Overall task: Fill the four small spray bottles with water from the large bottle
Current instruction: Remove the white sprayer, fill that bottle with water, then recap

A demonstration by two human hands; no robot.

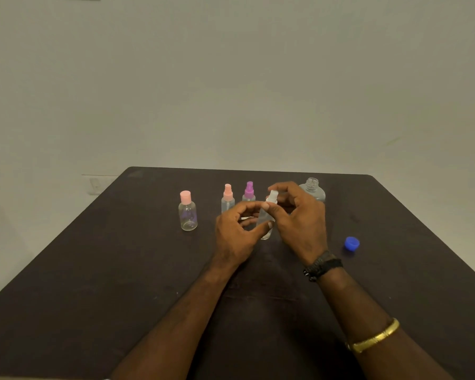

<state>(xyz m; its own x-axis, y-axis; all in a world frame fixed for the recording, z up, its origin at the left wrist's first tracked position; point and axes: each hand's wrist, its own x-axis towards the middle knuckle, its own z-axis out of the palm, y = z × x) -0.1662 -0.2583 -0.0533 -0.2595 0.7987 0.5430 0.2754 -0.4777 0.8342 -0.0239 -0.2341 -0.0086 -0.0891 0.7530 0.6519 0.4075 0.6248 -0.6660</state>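
While the left hand [235,233] grips a clear spray bottle [266,233], the right hand [299,219] pinches its top [273,196].

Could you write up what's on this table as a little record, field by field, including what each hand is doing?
surface: dark table
left hand: grips the body of the clear spray bottle
right hand: fingers curled round that bottle's white top
standing at left: pink-capped round bottle, pink spray bottle, purple spray bottle
large bottle: upright behind the right hand, neck uncapped
blue cap: lying alone at right
water levels: cannot tell
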